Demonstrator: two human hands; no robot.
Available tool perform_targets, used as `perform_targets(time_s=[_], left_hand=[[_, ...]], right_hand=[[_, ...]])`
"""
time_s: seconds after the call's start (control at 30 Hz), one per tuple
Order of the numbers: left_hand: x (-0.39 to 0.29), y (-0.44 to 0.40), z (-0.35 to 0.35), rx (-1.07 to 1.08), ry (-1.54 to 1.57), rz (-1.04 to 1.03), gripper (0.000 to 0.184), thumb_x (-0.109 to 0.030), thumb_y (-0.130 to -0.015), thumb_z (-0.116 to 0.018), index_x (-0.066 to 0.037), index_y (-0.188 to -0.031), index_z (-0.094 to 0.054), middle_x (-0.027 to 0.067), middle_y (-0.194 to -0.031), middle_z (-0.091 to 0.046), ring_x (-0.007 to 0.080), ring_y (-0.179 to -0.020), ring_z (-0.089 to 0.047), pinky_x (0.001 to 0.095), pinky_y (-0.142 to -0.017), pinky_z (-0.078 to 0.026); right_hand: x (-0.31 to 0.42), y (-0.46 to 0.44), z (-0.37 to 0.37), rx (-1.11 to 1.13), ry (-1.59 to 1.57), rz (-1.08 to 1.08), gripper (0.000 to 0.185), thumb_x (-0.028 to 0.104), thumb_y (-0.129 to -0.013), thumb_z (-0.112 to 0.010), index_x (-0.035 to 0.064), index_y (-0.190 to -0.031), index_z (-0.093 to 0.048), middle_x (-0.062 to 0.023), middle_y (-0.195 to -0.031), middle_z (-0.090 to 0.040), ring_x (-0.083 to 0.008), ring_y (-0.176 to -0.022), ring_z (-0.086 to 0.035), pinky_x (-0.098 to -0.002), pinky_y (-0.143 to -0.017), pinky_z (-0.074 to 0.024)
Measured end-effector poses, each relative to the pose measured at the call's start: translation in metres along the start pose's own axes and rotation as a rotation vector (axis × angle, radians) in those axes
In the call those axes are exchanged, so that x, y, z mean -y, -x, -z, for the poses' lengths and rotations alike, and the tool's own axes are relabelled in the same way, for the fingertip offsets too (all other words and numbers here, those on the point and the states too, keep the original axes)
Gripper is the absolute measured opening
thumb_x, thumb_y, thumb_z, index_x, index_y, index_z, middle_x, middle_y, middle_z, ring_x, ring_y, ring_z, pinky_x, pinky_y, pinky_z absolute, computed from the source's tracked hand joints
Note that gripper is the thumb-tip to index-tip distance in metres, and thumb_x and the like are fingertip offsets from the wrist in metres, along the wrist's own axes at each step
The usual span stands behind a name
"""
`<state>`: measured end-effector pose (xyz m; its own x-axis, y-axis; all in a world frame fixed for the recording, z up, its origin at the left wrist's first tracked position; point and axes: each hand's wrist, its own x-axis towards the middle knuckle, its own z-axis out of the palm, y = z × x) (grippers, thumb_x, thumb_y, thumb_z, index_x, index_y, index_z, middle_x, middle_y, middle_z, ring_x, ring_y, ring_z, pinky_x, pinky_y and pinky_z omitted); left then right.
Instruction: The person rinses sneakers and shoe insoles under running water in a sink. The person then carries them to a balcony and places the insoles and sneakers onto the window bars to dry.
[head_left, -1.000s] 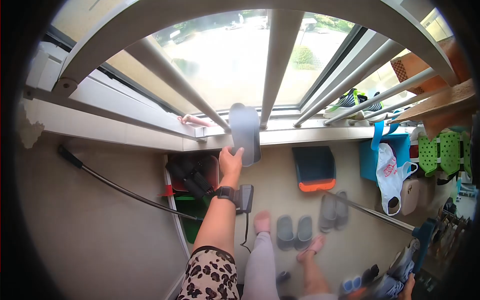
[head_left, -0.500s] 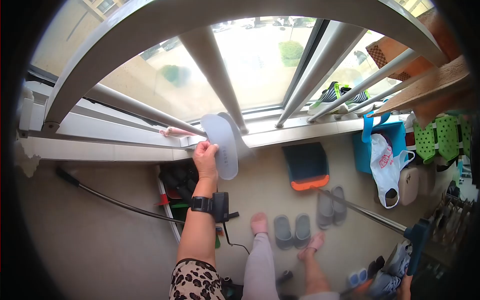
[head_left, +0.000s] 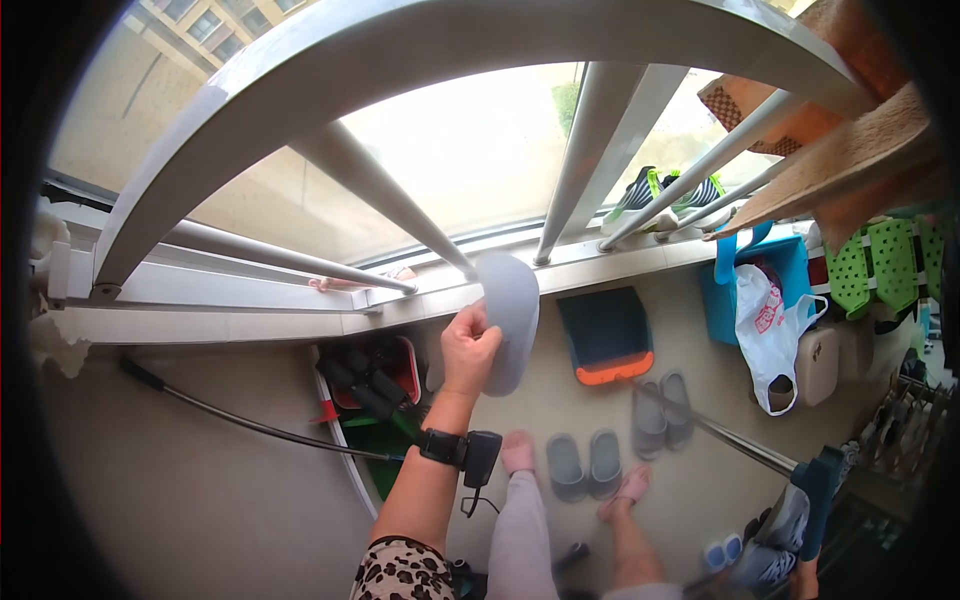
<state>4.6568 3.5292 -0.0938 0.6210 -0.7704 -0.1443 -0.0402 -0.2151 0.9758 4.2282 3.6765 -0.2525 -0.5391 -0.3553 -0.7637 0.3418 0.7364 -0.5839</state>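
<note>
A pale grey, flat, sole-shaped piece that looks like a slipper (head_left: 513, 325) is held upright by my left hand (head_left: 470, 350), fingers closed on its side edge. Behind that wrist, part of a similar pale shape shows. At the lower right, my right hand (head_left: 804, 578) is partly cut off by the frame; it is wrapped round the blue handle (head_left: 818, 495) of a long-handled dustpan (head_left: 605, 335). The dustpan has a dark tray and an orange edge, resting on the floor near the window ledge. Two pairs of grey slippers (head_left: 567, 468) stand on the floor between me and the dustpan.
White bars (head_left: 385, 200) front the window. Left, a bin (head_left: 412, 370) holds dark items, and a black pole (head_left: 260, 422) slants across. Right are a blue basket (head_left: 712, 305), a white plastic bag (head_left: 762, 335), green clogs (head_left: 890, 275), and sneakers (head_left: 640, 195) on the ledge.
My left hand has moved right and a little down with the pale slipper, away from the bar ends. The bin at left is less covered by my arm. My right hand stays low at the right.
</note>
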Motion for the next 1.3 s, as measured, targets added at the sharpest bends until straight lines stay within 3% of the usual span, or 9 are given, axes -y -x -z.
perform_targets(time_s=[0.07, 0.23, 0.47, 0.6, 0.67, 0.73, 1.0, 1.13, 1.3], left_hand=[[-0.012, -0.026, -0.024, -0.047, -0.015, -0.076, 0.013, -0.006, -0.071, -0.057, -0.001, -0.083, -0.060, 0.0044, -0.069, -0.058, 0.0113, -0.065, -0.052, 0.0261, -0.063, -0.045], [0.072, -0.061, -0.054, -0.218, 0.152, 0.543, 0.010, -0.005, -0.076, -0.064, -0.008, -0.076, -0.054, -0.0014, -0.069, -0.053, 0.0064, -0.063, -0.048, 0.0213, -0.060, -0.041], [0.108, -0.025, -0.036, -0.280, 0.391, 0.577, 0.020, -0.019, -0.083, -0.068, -0.006, -0.095, -0.058, 0.0018, -0.085, -0.059, 0.0125, -0.078, -0.058, 0.0287, -0.070, -0.052], [0.203, 0.011, 0.022, -0.272, -0.159, 0.644, 0.024, -0.017, -0.076, -0.071, -0.004, -0.093, -0.061, 0.0053, -0.087, -0.062, 0.0149, -0.079, -0.060, 0.0317, -0.069, -0.052], [0.240, 0.033, 0.054, -0.214, -0.599, 0.578, 0.029, -0.018, -0.070, -0.073, -0.003, -0.092, -0.061, 0.0118, -0.089, -0.064, 0.0224, -0.078, -0.062, 0.0357, -0.070, -0.051], [0.244, 0.048, 0.073, -0.120, -0.825, 0.668, 0.033, -0.018, -0.072, -0.072, -0.003, -0.099, -0.059, 0.0177, -0.104, -0.058, 0.0357, -0.099, -0.058, 0.0431, -0.082, -0.047], [0.332, 0.053, 0.078, 0.046, -1.090, 0.454, 0.038, -0.013, -0.071, -0.072, -0.002, -0.103, -0.054, 0.0166, -0.109, -0.055, 0.0357, -0.105, -0.054, 0.0437, -0.088, -0.045], [0.378, 0.027, 0.061, -0.001, -1.178, 0.148, 0.043, -0.009, -0.068, -0.073, -0.003, -0.106, -0.055, 0.0153, -0.113, -0.055, 0.0353, -0.106, -0.053, 0.0434, -0.089, -0.046], [0.394, -0.019, 0.027, -0.011, -1.188, 0.148, 0.028, -0.001, -0.070, -0.065, -0.004, -0.097, -0.058, 0.0133, -0.100, -0.058, 0.0340, -0.099, -0.055, 0.0423, -0.084, -0.049]], right_hand=[[-0.003, -0.005, 0.000, 0.000, -0.001, -0.001, 0.037, 0.031, -0.098, -0.027, 0.0103, -0.123, -0.046, -0.0016, -0.118, -0.048, -0.0116, -0.114, -0.045, -0.0244, -0.097, -0.0336], [-0.014, -0.021, -0.001, 0.005, 0.000, -0.003, 0.036, 0.030, -0.099, -0.026, 0.0119, -0.122, -0.046, -0.0002, -0.117, -0.048, -0.0105, -0.114, -0.044, -0.0233, -0.097, -0.0330], [-0.020, -0.024, -0.010, -0.058, 0.054, 0.085, 0.033, 0.029, -0.099, -0.028, 0.0121, -0.120, -0.046, 0.0007, -0.118, -0.048, -0.0102, -0.111, -0.044, -0.0225, -0.096, -0.0329], [-0.030, -0.025, -0.018, -0.107, 0.117, 0.192, 0.031, 0.029, -0.098, -0.031, 0.0118, -0.118, -0.047, 0.0009, -0.118, -0.048, -0.0103, -0.109, -0.044, -0.0222, -0.095, -0.0330], [-0.038, -0.028, -0.020, -0.106, 0.148, 0.225, 0.030, 0.029, -0.098, -0.032, 0.0117, -0.117, -0.047, 0.0011, -0.118, -0.048, -0.0104, -0.108, -0.045, -0.0221, -0.094, -0.0330], [-0.042, -0.032, -0.022, -0.078, 0.181, 0.229, 0.032, 0.029, -0.098, -0.032, 0.0104, -0.122, -0.045, 0.0013, -0.124, -0.046, -0.0102, -0.113, -0.043, -0.0231, -0.097, -0.0315], [-0.078, -0.064, -0.037, -0.133, 0.363, 0.252, 0.045, 0.037, -0.097, -0.035, 0.0114, -0.133, -0.037, 0.0020, -0.138, -0.036, -0.0108, -0.124, -0.035, -0.0269, -0.105, -0.0233], [-0.080, -0.058, -0.050, -0.086, 0.094, 0.067, 0.050, 0.047, -0.092, -0.040, 0.0173, -0.132, -0.034, 0.0047, -0.140, -0.030, -0.0103, -0.128, -0.027, -0.0313, -0.108, -0.0176], [-0.089, -0.074, -0.054, -0.048, 0.109, 0.096, 0.045, 0.049, -0.090, -0.042, 0.0204, -0.124, -0.037, 0.0063, -0.136, -0.031, -0.0098, -0.125, -0.026, -0.0312, -0.107, -0.0171]])
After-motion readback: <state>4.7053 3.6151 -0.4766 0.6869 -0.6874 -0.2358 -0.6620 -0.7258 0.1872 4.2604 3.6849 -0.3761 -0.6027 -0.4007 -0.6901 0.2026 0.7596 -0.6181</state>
